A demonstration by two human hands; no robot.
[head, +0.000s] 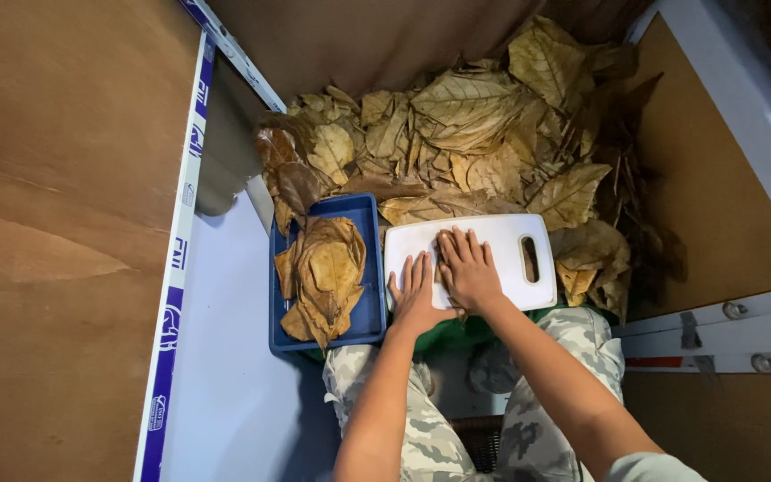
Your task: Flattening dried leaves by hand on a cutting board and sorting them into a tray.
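A white cutting board with a handle slot lies across my lap. My left hand rests flat on its near left part, fingers apart. My right hand presses flat on the board's middle, covering a dry brown leaf of which only a sliver shows between the hands. Just left of the board, a blue rectangular tray holds a stack of flattened dry leaves.
A large heap of dry brown leaves fills the corner beyond the board and tray. Brown panels with a white and blue edge strip rise at left; a white frame stands at right. My camouflage trousers show below.
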